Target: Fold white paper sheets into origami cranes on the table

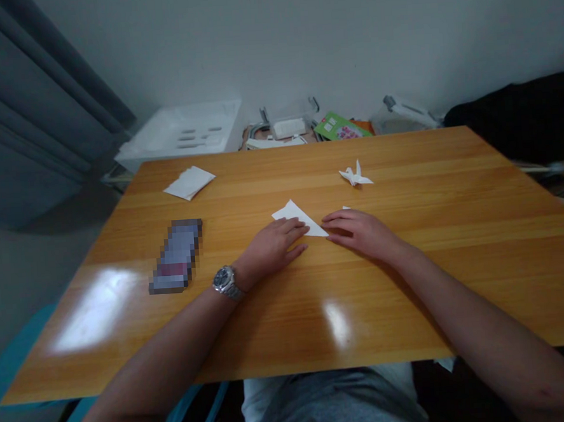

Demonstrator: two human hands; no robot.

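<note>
A folded white paper [295, 215] lies on the wooden table [410, 279] near its middle. My left hand [272, 246] rests flat on the paper's near left part, fingers stretched out, a metal watch [226, 282] on its wrist. My right hand [360, 233] lies flat beside it, fingertips at the paper's right corner; a small bit of white paper shows just behind that hand. A finished white paper crane [355, 176] stands farther back on the table, apart from both hands.
A blurred-out flat phone-like object [177, 255] lies at the left of the table, a small stack of white paper sheets [189, 181] behind it. Beyond the far edge are a white box [182, 134], a green booklet [339, 128] and clutter. A curtain hangs at left.
</note>
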